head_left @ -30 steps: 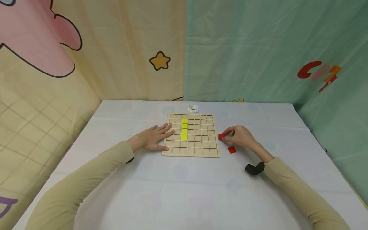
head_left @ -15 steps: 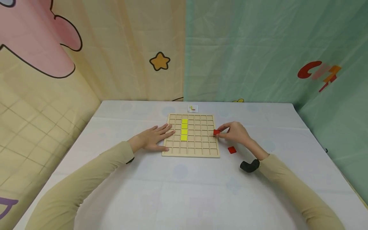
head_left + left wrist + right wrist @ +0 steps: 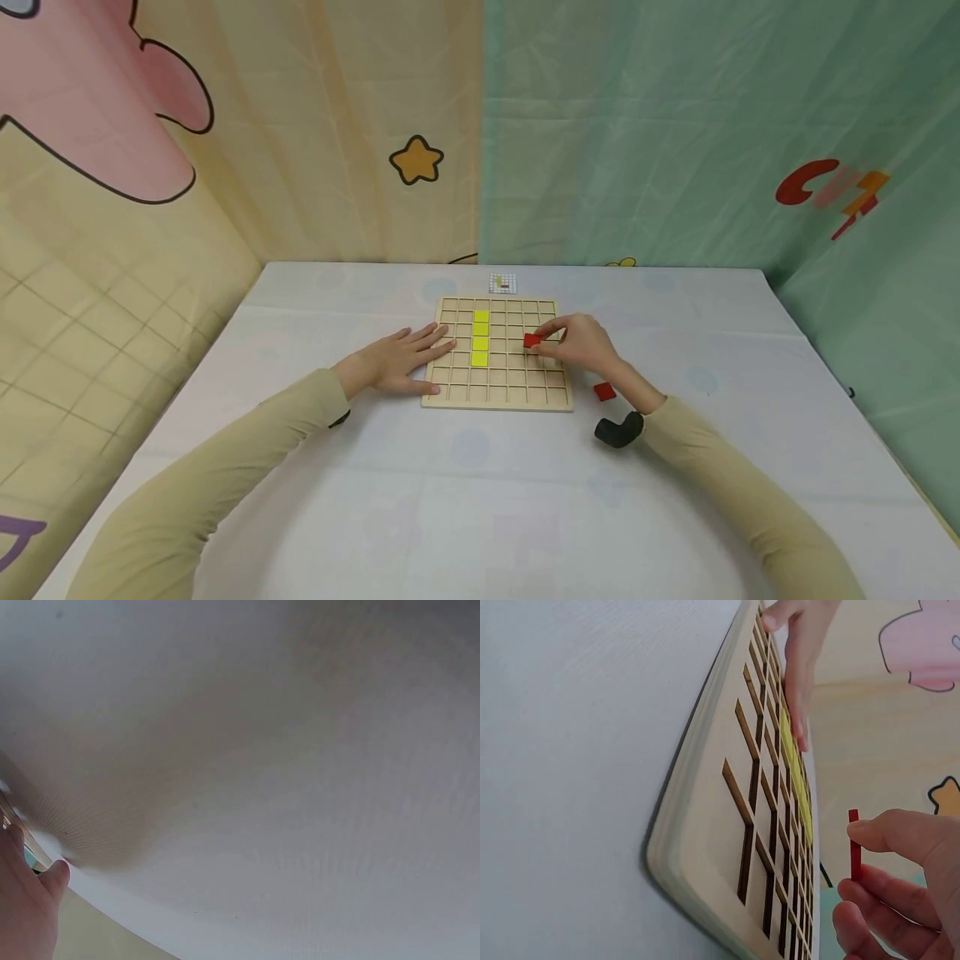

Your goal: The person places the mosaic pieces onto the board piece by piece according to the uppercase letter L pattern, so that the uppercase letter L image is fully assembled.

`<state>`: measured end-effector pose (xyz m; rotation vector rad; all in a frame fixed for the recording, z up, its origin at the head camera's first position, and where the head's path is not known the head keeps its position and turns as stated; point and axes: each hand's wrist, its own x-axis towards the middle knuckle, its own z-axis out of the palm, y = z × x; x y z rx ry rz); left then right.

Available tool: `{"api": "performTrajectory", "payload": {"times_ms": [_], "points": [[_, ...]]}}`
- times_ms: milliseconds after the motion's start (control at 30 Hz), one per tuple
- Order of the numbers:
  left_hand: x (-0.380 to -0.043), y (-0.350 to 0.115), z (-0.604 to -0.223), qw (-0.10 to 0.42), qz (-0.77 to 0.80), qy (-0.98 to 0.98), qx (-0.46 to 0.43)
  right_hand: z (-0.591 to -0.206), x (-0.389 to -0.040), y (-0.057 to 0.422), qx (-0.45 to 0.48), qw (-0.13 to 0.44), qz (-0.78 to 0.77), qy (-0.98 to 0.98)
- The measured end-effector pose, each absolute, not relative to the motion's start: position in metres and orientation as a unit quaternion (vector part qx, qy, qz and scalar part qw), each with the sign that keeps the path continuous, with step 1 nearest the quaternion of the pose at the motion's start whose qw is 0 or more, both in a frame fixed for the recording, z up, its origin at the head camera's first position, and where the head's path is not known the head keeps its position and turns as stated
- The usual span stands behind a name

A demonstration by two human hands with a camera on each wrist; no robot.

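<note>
A wooden grid board [image 3: 498, 396] lies on the table, with a column of yellow square tiles [image 3: 481, 329] set in its cells left of the middle. My left hand [image 3: 397, 361] rests with spread fingers on the board's left edge. My right hand [image 3: 585, 340] pinches a thin red square tile [image 3: 532, 340] between thumb and fingers over the right part of the board. In the right wrist view the red tile [image 3: 855, 844] is held on edge above the grid. The left wrist view shows mostly tablecloth, with part of the left hand [image 3: 30, 900] at its lower left.
Another red tile [image 3: 604, 392] lies on the table right of the board, below my right wrist. A small pattern card [image 3: 503, 283] with a coloured grid lies behind the board. A black wrist device [image 3: 619, 430] hangs at the right cuff. Patterned curtains stand behind the table.
My right hand has carried the red tile leftward from the table beside the board to over its right part. The left hand has stayed in place.
</note>
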<state>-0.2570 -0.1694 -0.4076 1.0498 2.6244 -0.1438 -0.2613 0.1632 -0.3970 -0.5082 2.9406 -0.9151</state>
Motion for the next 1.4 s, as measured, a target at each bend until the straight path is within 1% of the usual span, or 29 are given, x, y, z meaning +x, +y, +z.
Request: {"api": "performTrajectory", "payload": {"times_ms": [367,600,1400], "points": [[-0.258,-0.169,-0.407,0.151,-0.049,0.916,0.369,-0.398,-0.266,0.136,-0.194,0.024,-0.278,0.941],[-0.258,-0.170,-0.408,0.148,-0.043,0.914,0.375,-0.400,-0.265,0.125,-0.203,0.043,-0.270,0.940],[-0.259,-0.170,-0.412,0.152,-0.050,0.916,0.367,-0.409,-0.264,0.115,-0.216,0.047,-0.241,0.945]]}}
